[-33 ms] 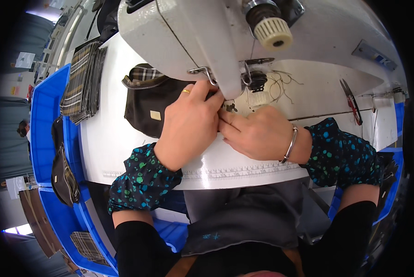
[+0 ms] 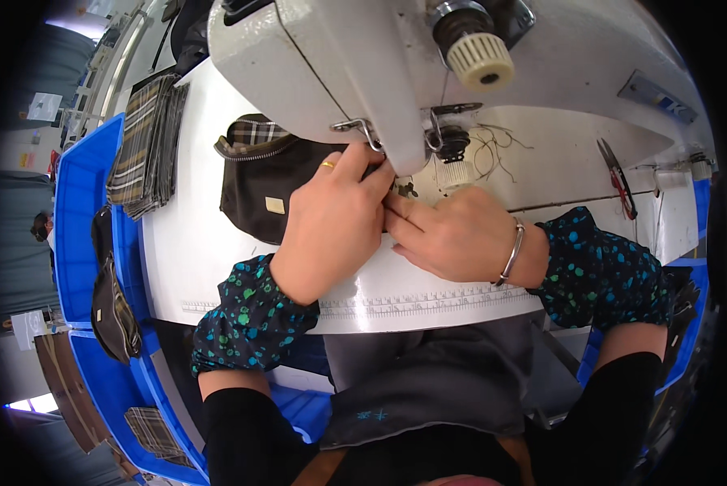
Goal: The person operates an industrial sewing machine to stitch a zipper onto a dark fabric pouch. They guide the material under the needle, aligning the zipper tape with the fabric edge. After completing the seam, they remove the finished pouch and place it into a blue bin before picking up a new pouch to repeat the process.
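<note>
A dark brown zip pouch (image 2: pixel 250 182) with a plaid lining, a metal zipper and a small cream label lies under the head of a white sewing machine (image 2: pixel 331 65). My left hand (image 2: pixel 331 215) presses on the pouch's right part, its fingers bent and close together beside the needle area. Just right of it, my right hand (image 2: pixel 452 235) has its thumb and fingers pinched at the pouch's right edge, the tips touching my left hand. The machine arm and my fingers hide the needle and the pouch's far right edge.
Left of the pouch stands a stack of plaid fabric pieces (image 2: pixel 146 146). Blue bins (image 2: pixel 80 235) line the left side, with another dark pouch (image 2: pixel 114 316) hanging over a rim. Scissors (image 2: pixel 618 178) and loose threads (image 2: pixel 493 154) lie right of the machine head. A ruler strip (image 2: pixel 428 306) runs along the front edge.
</note>
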The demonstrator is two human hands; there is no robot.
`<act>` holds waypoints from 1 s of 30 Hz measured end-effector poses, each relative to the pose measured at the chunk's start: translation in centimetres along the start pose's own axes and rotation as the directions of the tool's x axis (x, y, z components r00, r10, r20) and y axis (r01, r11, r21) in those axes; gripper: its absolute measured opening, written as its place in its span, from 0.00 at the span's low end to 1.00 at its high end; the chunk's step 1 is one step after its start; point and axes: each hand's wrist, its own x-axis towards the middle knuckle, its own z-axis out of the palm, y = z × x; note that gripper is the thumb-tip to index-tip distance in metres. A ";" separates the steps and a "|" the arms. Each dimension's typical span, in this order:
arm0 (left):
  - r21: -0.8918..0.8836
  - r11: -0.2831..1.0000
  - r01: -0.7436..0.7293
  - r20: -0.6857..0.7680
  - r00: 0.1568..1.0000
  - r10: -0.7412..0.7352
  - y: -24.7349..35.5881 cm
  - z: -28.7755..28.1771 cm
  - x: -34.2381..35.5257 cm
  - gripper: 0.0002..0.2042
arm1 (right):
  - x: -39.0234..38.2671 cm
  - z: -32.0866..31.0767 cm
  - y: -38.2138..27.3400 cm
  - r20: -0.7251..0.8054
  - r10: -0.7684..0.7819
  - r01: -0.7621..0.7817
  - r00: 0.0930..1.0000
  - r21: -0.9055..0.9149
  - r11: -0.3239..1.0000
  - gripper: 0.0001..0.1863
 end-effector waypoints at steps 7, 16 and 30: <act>0.060 0.997 0.046 0.074 0.996 -0.051 1.1 -1.8 -2.4 0.22 | -0.4 -0.1 -0.5 0.044 -0.028 0.033 0.999 -0.134 0.990 0.20; -0.108 0.994 0.029 0.014 1.000 -0.028 1.1 -0.7 -2.0 0.18 | -0.1 0.6 -0.1 -0.148 -0.267 0.218 0.952 -0.285 0.934 0.11; -0.026 1.000 -0.004 -0.034 0.999 0.004 1.3 0.6 -2.4 0.19 | -0.7 -0.1 -0.8 -0.054 -0.263 0.236 0.963 -0.299 0.925 0.10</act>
